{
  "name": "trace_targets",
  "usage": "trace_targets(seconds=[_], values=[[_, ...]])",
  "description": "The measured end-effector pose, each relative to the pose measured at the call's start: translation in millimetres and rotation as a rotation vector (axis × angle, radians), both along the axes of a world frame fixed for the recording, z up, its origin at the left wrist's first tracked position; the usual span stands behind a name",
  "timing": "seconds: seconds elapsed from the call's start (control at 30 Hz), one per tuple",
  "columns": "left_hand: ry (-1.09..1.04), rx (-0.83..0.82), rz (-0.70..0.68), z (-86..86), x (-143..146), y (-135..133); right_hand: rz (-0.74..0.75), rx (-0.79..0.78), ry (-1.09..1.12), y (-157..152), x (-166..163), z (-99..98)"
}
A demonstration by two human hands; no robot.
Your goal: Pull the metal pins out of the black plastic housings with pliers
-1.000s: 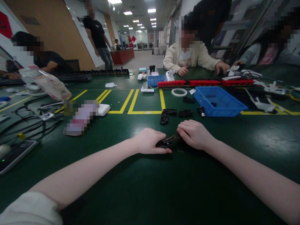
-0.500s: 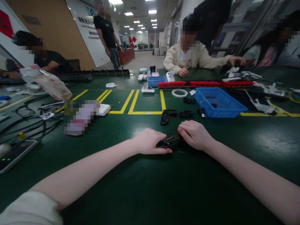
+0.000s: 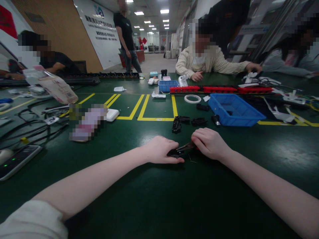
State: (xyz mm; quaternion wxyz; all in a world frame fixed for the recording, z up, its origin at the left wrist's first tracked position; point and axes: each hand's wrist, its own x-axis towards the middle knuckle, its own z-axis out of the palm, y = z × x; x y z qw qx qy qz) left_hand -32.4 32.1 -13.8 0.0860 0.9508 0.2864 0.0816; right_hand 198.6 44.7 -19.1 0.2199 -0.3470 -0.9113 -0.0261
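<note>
My left hand point(image 3: 160, 150) is closed around a small black plastic part point(image 3: 173, 153), low over the green table. From the other side, my right hand point(image 3: 208, 142) grips a metal-jawed hand tool that looks like pliers point(image 3: 186, 146). A bit of red shows under my right fingers, probably its handle. The jaws reach to the black part; their exact contact is hidden by my fingers. Thin wire-like bits point(image 3: 193, 161) lie just below the tool. Beyond my hands rest more black plastic parts point(image 3: 176, 124), several in all.
A blue tray point(image 3: 239, 121) stands beyond my right hand, with a tape roll point(image 3: 192, 99) to its left. Red strips point(image 3: 219, 89) lie farther back. At left are a phone point(image 3: 87, 124), a white case point(image 3: 112, 115), cables and a bottle point(image 3: 58, 88). A person point(image 3: 199, 61) sits opposite.
My view has turned slightly left, so the scene sits a little farther right. Both hands keep the same grip on the black part and the pliers-like tool.
</note>
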Motion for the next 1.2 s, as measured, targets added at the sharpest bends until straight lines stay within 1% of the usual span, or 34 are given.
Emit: trace_targets(seconds=[0.23,0.5,0.73,0.9,1.2], values=[[0.008,0.014,-0.008,-0.5,0.3,0.5,0.009,0.004,-0.016,-2.4,-1.9,1.8],[0.007,0.023,-0.023,-2.1,-1.0,0.9,-0.015,0.0,-0.029,-6.8,-3.1,2.1],[0.023,0.018,0.011,0.7,1.3,-0.4,0.004,-0.002,-0.05,0.2,-1.3,4.7],[0.031,0.017,0.031,1.6,2.3,-1.1,0.013,0.006,-0.063,4.1,0.8,3.0],[0.022,0.011,0.002,1.3,2.2,-1.0,0.025,0.032,-0.061,1.0,0.3,3.4]])
